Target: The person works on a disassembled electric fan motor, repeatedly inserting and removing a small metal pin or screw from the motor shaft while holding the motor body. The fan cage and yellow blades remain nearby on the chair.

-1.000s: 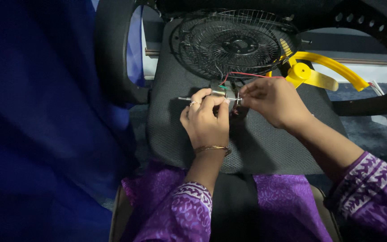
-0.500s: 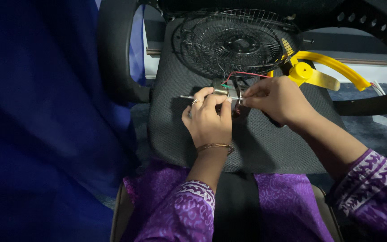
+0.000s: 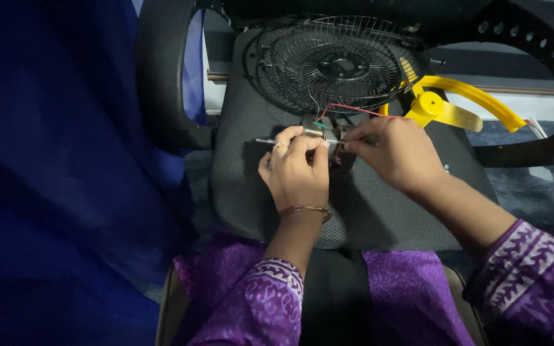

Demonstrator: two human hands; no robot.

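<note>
From the head camera: the left hand (image 3: pixel 295 168) grips a small silvery metal fan motor (image 3: pixel 318 130) above the dark mesh chair seat (image 3: pixel 379 218), near its back edge. The right hand (image 3: pixel 395 154) pinches at its thin wires (image 3: pixel 354 110). The motor looks dense and rigid, best held by its casing; the wires look fragile.

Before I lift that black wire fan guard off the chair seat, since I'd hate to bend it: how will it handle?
The wire fan guard is probably light for its size, being mostly open wire. Its thin spokes may flex or bend if squeezed, so grip the rim. It may also snag the red wire running past its lower edge.
</note>
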